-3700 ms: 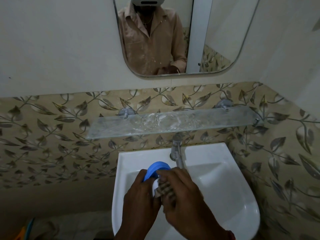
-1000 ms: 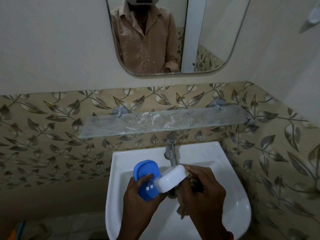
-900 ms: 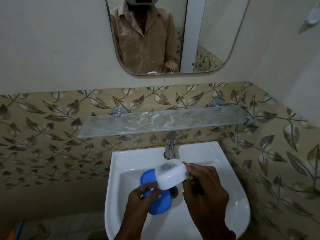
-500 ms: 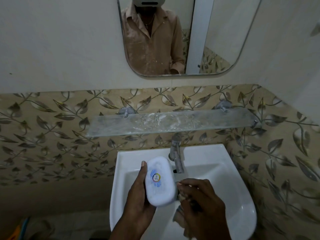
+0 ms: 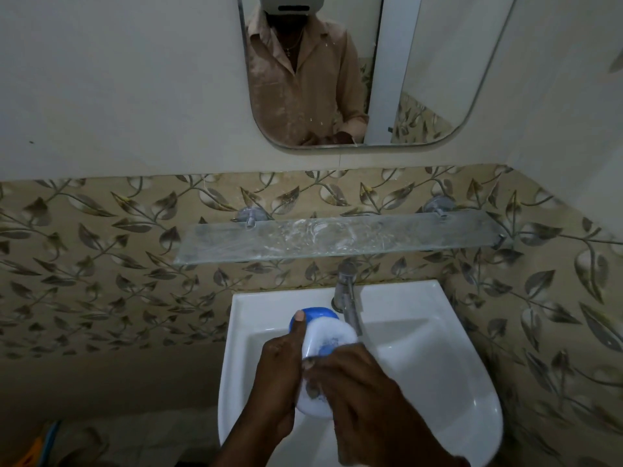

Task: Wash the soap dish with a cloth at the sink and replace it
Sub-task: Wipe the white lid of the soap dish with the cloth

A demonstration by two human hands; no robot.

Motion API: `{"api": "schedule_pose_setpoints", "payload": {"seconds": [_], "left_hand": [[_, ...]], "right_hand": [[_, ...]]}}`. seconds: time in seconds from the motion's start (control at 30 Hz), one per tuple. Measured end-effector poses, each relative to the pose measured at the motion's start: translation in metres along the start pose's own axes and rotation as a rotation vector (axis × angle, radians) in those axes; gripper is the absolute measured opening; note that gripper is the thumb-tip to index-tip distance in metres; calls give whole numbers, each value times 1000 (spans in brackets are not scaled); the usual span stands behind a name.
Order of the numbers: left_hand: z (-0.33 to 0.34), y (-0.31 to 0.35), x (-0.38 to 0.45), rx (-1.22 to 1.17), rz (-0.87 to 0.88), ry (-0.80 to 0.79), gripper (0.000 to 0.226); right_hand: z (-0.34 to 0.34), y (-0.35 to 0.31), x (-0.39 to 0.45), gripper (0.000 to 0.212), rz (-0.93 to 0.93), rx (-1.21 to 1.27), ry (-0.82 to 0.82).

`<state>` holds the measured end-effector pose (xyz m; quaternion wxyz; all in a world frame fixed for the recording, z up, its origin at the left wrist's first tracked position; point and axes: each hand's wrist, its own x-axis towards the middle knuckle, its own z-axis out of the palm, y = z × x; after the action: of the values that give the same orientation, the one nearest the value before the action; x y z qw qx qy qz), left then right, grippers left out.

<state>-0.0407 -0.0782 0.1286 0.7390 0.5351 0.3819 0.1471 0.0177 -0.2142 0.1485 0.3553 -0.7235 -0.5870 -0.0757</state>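
Over the white sink [image 5: 438, 365], the left hand [image 5: 276, 382] is gripping the soap dish [image 5: 328, 338] from its left side, thumb lying along the edge toward the blue rim at the top. Half a second ago the white lid was facing up with its round logo in full view; now the right hand [image 5: 357, 399] is lying across the lower half of the lid, its fingers [image 5: 332, 364] curled and pressing there. Whether the cloth is under them cannot be told. The dish is sitting just below the tap [image 5: 347, 298], higher than before. The glass shelf [image 5: 337, 237] above is standing bare and smeared.
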Motion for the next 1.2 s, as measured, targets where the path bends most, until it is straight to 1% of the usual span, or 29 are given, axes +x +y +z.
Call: {"api": "schedule_pose_setpoints", "payload": {"seconds": [0.03, 0.13, 0.17, 0.2, 0.23, 0.27, 0.3, 0.33, 0.37, 0.4, 0.47, 0.53, 0.57, 0.63, 0.67, 0.73, 0.77, 0.83, 0.87, 0.93, 1.0, 1.07, 1.13, 1.17, 1.2], "left_hand": [[0, -1, 1, 19, -18, 8, 56], [1, -7, 5, 119, -55, 39, 57], [2, -7, 5, 129, -56, 42, 56], [2, -6, 4, 119, -47, 43, 56], [1, -5, 4, 115, -29, 47, 57], [0, -4, 5, 121, -6, 49, 58], [-2, -3, 5, 125, 18, 50, 60], [-3, -3, 5, 123, 32, 41, 61], [-3, -2, 4, 119, 35, 28, 61], [-2, -2, 3, 116, 33, 21, 61], [0, -1, 2, 88, 10, 33, 62], [0, 0, 5, 76, -11, 52, 61], [-1, 0, 7, 62, -16, 63, 57], [-2, 0, 10, -44, -56, 65, 47], [-2, 2, 10, -107, -72, 76, 45], [-2, 5, 12, -197, -50, 125, 44], [-2, 6, 13, -218, -22, 158, 43], [0, 7, 15, -249, 1, 201, 45], [2, 7, 15, -255, 10, 217, 47], [6, 5, 14, -212, 22, 231, 51], [8, 0, 10, -172, 14, 196, 56], [8, -5, 10, -133, -1, 155, 60], [7, -7, 9, -86, -1, 147, 60], [6, -8, 9, -85, 1, 142, 60], [5, -8, 9, -83, 13, 149, 60]], "right_hand": [[-3, 6, 6, 31, -12, -5, 47], [-11, 21, 22, 11, 209, 21, 238], [-9, 24, 24, 13, 235, 42, 272], [-4, 22, 23, 13, 200, 41, 268], [3, 18, 19, 13, 116, 25, 239], [10, 11, 14, 24, 18, 8, 215], [15, 5, 8, 39, -80, -6, 198], [19, 4, 4, 49, -137, -5, 190], [20, 6, 3, 52, -147, 8, 195], [19, 9, 5, 50, -105, 34, 206], [14, 18, 11, 32, 70, 121, 269], [9, 27, 21, 15, 243, 128, 341], [8, 29, 24, 14, 287, 109, 361], [11, 29, 23, 22, 321, 106, 391], [13, 29, 18, 25, 353, 115, 404], [21, 24, 4, 27, 416, 146, 433], [26, 20, -3, 29, 413, 156, 456], [35, 11, -14, 30, 329, 138, 508], [38, 6, -17, 27, 276, 129, 507], [41, -5, -17, 21, 203, 153, 430], [40, -9, -12, 19, 176, 191, 354], [35, -2, -2, 22, 229, 211, 313], [27, 13, 10, 24, 311, 162, 280], [24, 21, 14, 25, 369, 134, 291], [22, 30, 14, 24, 464, 135, 314]]}}
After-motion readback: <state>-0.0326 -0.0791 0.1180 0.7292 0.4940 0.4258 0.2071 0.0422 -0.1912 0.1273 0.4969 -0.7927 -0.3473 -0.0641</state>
